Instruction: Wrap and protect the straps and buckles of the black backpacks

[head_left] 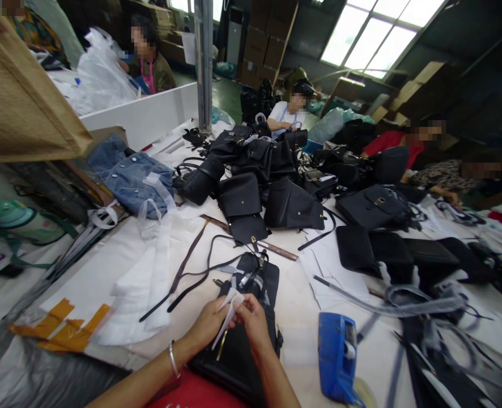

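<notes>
Just above a black leather bag [234, 368], my left hand [212, 322] and my right hand [252, 318] come together with fingers closed. Between them is a thin white strip [223, 327], perhaps paper or foam, bent at its upper end. Both hands pinch it. The bag lies flat in front of me, its flap turned away, with a gold zipper [221, 344] showing below my fingers. Clear plastic wrap covers part of its strap hardware [251, 279]. Long thin black straps [208, 271] trail left from the bag over the table.
A blue tape dispenser [336, 357] stands to the right. Black bags [240, 195] are heaped across the table's far side. White sheets [136, 294] and a denim garment or bag [136, 175] lie left, near orange tape [70, 328]. Several people sit around, one in a white shirt [285, 116].
</notes>
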The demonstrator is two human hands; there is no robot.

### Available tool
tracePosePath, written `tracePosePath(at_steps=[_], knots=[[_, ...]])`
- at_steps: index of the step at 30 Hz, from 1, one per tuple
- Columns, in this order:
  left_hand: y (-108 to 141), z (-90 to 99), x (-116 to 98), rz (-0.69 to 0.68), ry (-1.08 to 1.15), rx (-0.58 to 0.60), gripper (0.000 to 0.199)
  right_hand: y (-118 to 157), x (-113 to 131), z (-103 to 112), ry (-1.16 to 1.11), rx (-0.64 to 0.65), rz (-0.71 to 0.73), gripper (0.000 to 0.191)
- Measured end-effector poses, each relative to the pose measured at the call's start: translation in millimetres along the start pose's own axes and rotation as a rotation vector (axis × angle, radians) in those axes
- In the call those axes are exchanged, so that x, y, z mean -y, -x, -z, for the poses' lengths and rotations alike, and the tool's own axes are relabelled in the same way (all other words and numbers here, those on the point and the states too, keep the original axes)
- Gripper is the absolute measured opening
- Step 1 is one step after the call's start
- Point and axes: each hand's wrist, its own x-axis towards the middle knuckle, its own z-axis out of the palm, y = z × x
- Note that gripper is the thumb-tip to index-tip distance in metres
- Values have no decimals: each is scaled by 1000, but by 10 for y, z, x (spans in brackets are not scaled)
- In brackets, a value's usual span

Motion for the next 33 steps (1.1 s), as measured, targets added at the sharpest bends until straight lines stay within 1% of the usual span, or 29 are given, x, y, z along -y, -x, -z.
tracePosePath(at_steps=[2,4,7,8,10,12,13,14,16,19,21,23,26,28,30,33], knots=[[50,-24,0,44,62,27,45,26,-8,7,14,-28,16,25],[80,-45,31,44,51,23,47,52,-26,7,81,-59,53,22],[57,-63,118,14,-25,-53,48,80,-43,1,246,-143,115,21],[37,-65,146,13,-33,-78,48,87,-41,2,262,-148,121,21],[-6,-65,188,28,-22,-92,48,100,-33,16,198,-100,93,26],[-32,-68,202,45,-22,-77,48,112,-31,36,92,-33,52,33],[-34,-73,199,42,-40,-71,47,118,-38,44,63,-22,40,35],[-29,-81,192,26,-73,-69,45,124,-50,48,57,-37,36,36],[0,-108,171,-32,-196,-87,41,133,-93,44,82,-113,43,33],[62,-160,161,-160,-450,-159,33,138,-181,25,73,-241,20,30],[96,-185,187,-250,-617,-175,28,139,-236,23,20,-286,-18,29],[115,-193,233,-353,-773,-118,27,147,-275,40,-45,-305,-72,28],[119,-173,300,-485,-953,3,29,186,-297,83,-115,-308,-155,24],[111,-152,334,-524,-1015,52,30,227,-289,108,-150,-308,-197,22],[98,-139,363,-541,-1036,82,29,273,-269,123,-196,-320,-218,25],[88,-154,385,-550,-1022,85,28,331,-242,147,-229,-312,-181,34]])
